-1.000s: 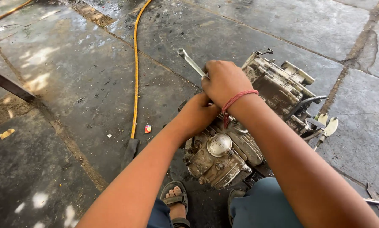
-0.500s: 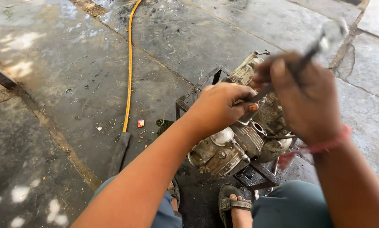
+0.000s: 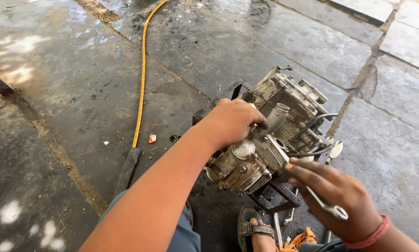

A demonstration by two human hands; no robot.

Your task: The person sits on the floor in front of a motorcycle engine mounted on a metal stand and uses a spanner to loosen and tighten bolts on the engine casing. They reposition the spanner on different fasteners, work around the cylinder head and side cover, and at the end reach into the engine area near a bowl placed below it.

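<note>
The engine point(image 3: 270, 135), centre-right of the frame on a dark metal stand point(image 3: 277, 198), looks heavy, rigid and greasy; the left hand point(image 3: 232, 121) grips its top, the right hand point(image 3: 338, 196) clasps a spanner point(image 3: 326, 205).

engine point(image 3: 274, 135) sits on a metal stand point(image 3: 277, 198) on the stone floor point(image 3: 78, 84). left hand point(image 3: 232, 121) rests on top of the engine. right hand point(image 3: 338, 193) is right of and nearer than the engine, with a wrench point(image 3: 307, 184) in it. hose point(image 3: 141, 79) lies on the floor left of the engine. sandalled foot point(image 3: 253, 231) is just before the stand.
</note>
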